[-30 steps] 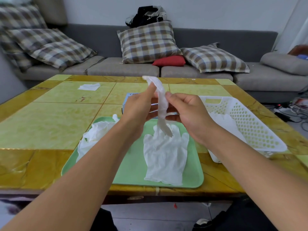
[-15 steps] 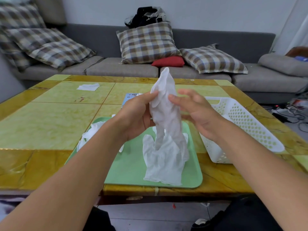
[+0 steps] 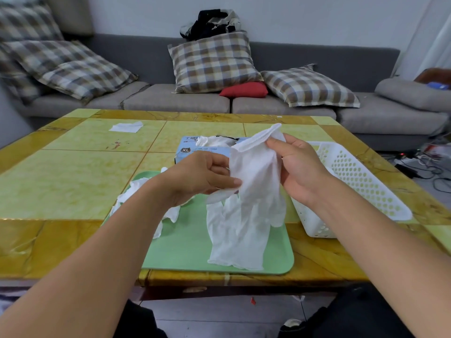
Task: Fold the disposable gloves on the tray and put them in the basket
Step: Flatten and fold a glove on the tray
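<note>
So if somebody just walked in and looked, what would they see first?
Probably the two hands in the middle, the left hand and right hand, holding up a floppy white glove above the green tray. Another glove lies flat on the tray beneath it, and a white basket with holes stands just to the right of the tray.

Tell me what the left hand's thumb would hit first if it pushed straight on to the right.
The left hand pinches the held glove, so its thumb meets that first; right behind lies the right hand, though depth is hard to judge.
</note>
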`<state>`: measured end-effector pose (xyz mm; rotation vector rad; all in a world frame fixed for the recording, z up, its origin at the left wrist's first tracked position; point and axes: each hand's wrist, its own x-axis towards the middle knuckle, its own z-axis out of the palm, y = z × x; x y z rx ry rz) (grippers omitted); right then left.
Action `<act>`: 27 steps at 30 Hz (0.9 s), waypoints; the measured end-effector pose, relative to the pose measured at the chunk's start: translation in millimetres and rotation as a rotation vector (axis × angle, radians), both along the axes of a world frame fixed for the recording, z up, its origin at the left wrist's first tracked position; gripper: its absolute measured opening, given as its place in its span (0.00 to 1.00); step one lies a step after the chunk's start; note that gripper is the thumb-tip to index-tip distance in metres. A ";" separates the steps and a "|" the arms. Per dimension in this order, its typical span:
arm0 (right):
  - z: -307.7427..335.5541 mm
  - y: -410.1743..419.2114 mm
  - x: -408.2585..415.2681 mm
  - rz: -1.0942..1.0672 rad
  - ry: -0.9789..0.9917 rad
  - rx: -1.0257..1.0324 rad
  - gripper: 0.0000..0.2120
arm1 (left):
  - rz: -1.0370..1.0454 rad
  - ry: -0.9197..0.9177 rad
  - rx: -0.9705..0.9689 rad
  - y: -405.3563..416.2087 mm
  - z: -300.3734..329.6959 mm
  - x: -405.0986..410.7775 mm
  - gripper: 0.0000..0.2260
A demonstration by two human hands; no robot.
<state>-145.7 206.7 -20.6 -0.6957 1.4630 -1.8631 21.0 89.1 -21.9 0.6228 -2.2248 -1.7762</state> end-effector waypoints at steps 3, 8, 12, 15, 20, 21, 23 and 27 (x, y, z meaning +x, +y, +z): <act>-1.2 3.0 -2.3 -0.045 0.052 0.002 0.07 | 0.090 0.004 0.046 -8.7 -1.5 2.2 0.08; -2.4 4.6 -4.9 -0.102 0.024 -0.033 0.05 | 0.166 0.035 0.136 -13.0 -0.4 3.2 0.06; -2.4 2.5 -3.6 -0.184 -0.001 -0.076 0.04 | 0.173 0.024 0.037 -17.8 -4.4 0.8 0.06; -2.0 -1.1 1.0 -0.158 -0.030 -0.059 0.04 | 0.063 -0.027 -0.065 -12.4 -7.7 -3.1 0.09; 1.8 -2.7 -1.7 -0.231 -0.047 -0.085 0.03 | 0.119 -0.122 -0.483 -9.6 -10.0 -7.2 0.12; 1.2 -2.3 -3.4 -0.254 -0.061 -0.083 0.03 | 0.130 -0.117 -0.507 -10.1 -10.4 -7.4 0.12; -0.9 -2.0 -5.8 -0.285 -0.088 -0.077 0.04 | 0.142 -0.110 -0.570 -10.4 -11.4 -7.1 0.11; -1.0 -3.6 -5.4 -0.308 -0.102 -0.069 0.03 | 0.197 -0.079 -0.693 -15.0 -12.9 -5.0 0.10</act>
